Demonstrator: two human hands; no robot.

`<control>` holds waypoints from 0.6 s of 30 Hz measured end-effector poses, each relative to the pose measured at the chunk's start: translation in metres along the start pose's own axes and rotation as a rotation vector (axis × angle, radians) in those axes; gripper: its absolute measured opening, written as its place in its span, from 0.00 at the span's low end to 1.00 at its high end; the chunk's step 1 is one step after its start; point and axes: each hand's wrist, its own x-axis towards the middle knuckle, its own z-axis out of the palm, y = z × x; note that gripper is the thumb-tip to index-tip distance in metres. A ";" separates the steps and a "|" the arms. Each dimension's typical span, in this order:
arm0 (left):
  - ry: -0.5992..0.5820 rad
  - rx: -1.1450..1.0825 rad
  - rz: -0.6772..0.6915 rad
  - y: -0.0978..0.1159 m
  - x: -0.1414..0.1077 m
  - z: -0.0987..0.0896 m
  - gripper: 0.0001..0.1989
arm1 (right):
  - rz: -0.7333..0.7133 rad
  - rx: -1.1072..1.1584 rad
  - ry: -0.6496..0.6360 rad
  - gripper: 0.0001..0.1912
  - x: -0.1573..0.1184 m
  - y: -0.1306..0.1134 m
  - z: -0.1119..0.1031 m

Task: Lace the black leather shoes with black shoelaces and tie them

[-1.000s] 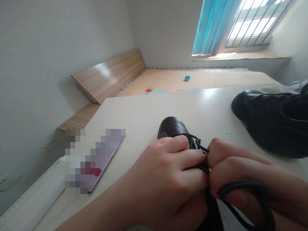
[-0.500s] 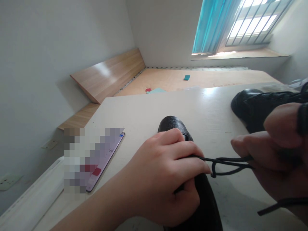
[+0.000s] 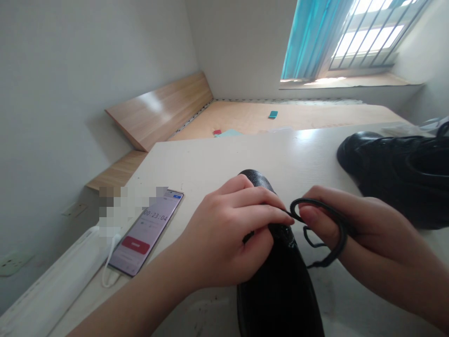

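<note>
A black leather shoe (image 3: 277, 290) lies on the white table, toe pointing away from me. My left hand (image 3: 235, 229) rests across its upper with the fingers curled together, and the black shoelace (image 3: 342, 243) comes out at its fingertips. To the right of the shoe, my right hand (image 3: 354, 229) pinches that lace between thumb and fingers. The lace arcs over the thumb, and a loop and a loose end hang below. The part of the lace under my left fingers is hidden.
A second black shoe (image 3: 389, 173) stands at the right of the white table (image 3: 196, 168). On the left lies a phone (image 3: 147, 234) with a timer and a white cable. Behind are a wooden bed board (image 3: 245, 114) and a blue curtain (image 3: 308, 42).
My right hand has moved left from the right edge, close to my left hand. The shoelace, stretched between the hands before, now bends around my right thumb. My left hand has shifted slightly.
</note>
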 end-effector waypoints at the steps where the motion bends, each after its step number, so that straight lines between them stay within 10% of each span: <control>1: 0.003 0.003 -0.005 -0.001 0.000 0.000 0.14 | 0.012 -0.019 0.022 0.12 0.000 0.001 0.000; 11: 0.048 -0.077 -0.012 0.002 0.002 -0.003 0.14 | -0.024 -0.003 0.004 0.22 0.003 0.000 0.001; 18: 0.053 -0.073 -0.045 -0.002 0.000 -0.004 0.13 | 0.100 -0.520 0.142 0.21 0.010 0.024 -0.005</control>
